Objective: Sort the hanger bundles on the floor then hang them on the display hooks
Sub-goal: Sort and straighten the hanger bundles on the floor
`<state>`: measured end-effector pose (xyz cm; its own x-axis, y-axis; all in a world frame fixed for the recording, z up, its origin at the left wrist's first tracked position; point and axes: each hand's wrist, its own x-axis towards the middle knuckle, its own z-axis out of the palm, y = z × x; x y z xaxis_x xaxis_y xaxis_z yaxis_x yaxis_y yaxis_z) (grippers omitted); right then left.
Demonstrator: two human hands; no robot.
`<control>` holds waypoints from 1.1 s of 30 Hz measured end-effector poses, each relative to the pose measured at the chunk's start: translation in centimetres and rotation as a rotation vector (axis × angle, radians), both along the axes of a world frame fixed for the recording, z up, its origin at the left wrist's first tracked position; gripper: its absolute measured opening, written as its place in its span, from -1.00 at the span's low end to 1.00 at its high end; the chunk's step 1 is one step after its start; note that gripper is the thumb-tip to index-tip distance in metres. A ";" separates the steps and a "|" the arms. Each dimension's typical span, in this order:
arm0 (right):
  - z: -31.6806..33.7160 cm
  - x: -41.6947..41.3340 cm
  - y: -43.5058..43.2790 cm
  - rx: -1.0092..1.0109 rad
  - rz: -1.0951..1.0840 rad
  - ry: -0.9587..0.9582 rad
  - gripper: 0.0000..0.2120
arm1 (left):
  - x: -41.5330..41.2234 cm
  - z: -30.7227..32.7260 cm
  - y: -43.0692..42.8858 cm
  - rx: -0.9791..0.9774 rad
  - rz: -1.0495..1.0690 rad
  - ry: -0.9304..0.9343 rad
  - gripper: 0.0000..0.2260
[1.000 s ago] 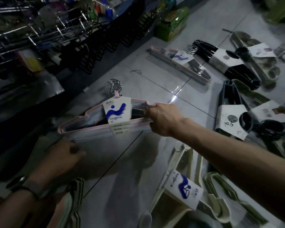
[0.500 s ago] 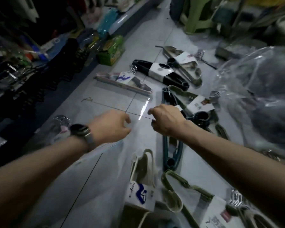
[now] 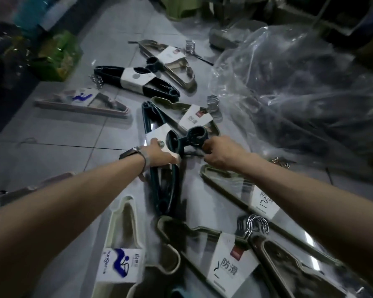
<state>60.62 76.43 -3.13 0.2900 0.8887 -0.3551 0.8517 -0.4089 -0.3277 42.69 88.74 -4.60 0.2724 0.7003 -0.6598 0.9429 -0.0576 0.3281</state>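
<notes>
- On the tiled floor (image 3: 63, 151), at the middle of the view, lies the dark teal hanger bundle (image 3: 163, 190), long axis running away from the person, with a white label (image 3: 157, 133) wrapped round its neck.
- Left hand (image 3: 159, 154), with a watch (image 3: 129, 152) at the wrist, grips this bundle at the label, fingers curled over the paper.
- Right hand (image 3: 221, 152) clasps the bundle's ringed dark hooks (image 3: 197, 136) just right of the label, fingers curled round them.
- Whether the bundle's hook end is off the tiles cannot be told.
- Just beyond the teal bundle, touching its far tip, lies an olive bundle (image 3: 194, 118) with a white label.
- Further beyond it lie a black bundle (image 3: 136, 79) and, past that, a tan bundle (image 3: 170, 59).
- Left of the teal bundle and well apart lies a pink bundle (image 3: 82, 104); far left beyond that sits a green box (image 3: 58, 57).
- Right of the teal bundle a crumpled clear plastic bag (image 3: 299, 82) is heaped.
- Nearer the person than the teal bundle lie a cream bundle (image 3: 121, 244) with a blue logo and two more olive bundles, one (image 3: 230, 261) beside the cream one, the other (image 3: 263, 201) partly under the right forearm.
</notes>
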 end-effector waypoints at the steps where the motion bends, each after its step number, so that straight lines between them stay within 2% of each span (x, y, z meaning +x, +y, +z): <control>1: -0.8 0.3 -0.3 -0.005 -0.025 0.029 -0.78 | 0.0 -1.1 -0.2 -0.039 0.074 -0.041 0.04; 4: -2.4 0.8 -0.4 0.013 -0.089 0.068 -0.78 | 0.2 -3.4 -1.7 -0.003 0.166 -0.097 0.25; 6: -2.9 0.9 0.1 0.025 -0.123 0.071 -0.79 | 0.6 -4.2 -2.9 0.058 0.176 -0.079 0.32; 9: -3.8 0.5 1.1 0.016 -0.145 0.076 -0.86 | 0.5 -5.0 -3.7 0.142 0.185 -0.057 0.31; 12: -4.9 -0.6 2.3 0.040 -0.140 0.110 -0.85 | -0.4 -5.0 -3.8 0.129 0.303 -0.151 0.29; 16: -5.4 -2.8 4.1 0.048 -0.224 0.371 -0.56 | -1.0 -4.1 -3.9 0.199 0.338 -0.273 0.20; 19: -5.1 -4.5 5.1 0.039 -0.334 0.726 -0.43 | -0.3 -3.0 -4.1 0.218 0.430 -0.374 0.12; 21: -4.8 -5.5 5.1 -0.015 -0.420 0.967 -0.54 | 0.6 -2.9 -4.7 0.254 0.553 -0.392 0.05; 22: -4.7 -5.7 5.3 -0.014 -0.427 1.022 -0.59 | 1.0 -2.9 -5.0 0.267 0.645 -0.398 0.01; 25: -4.5 -6.6 6.1 0.073 -0.343 1.060 -0.67 | 2.5 -2.6 -5.0 0.246 0.991 -0.528 -0.24; 27: -3.9 -7.1 7.1 0.128 -0.338 0.997 -0.76 | 2.7 -2.7 -4.4 0.259 1.037 -0.581 -0.46; 28: -3.4 -7.0 7.6 0.129 -0.343 0.959 -0.80 | 2.7 -2.7 -4.4 0.251 1.026 -0.584 -0.46; 31: -3.7 -6.4 8.7 0.077 -0.381 0.946 -0.81 | 2.6 -2.5 -5.2 0.125 1.060 -0.533 -0.11; 33: -4.7 -6.0 8.8 0.055 -0.425 0.974 -0.81 | 2.1 -2.7 -5.4 0.051 1.016 -0.580 0.03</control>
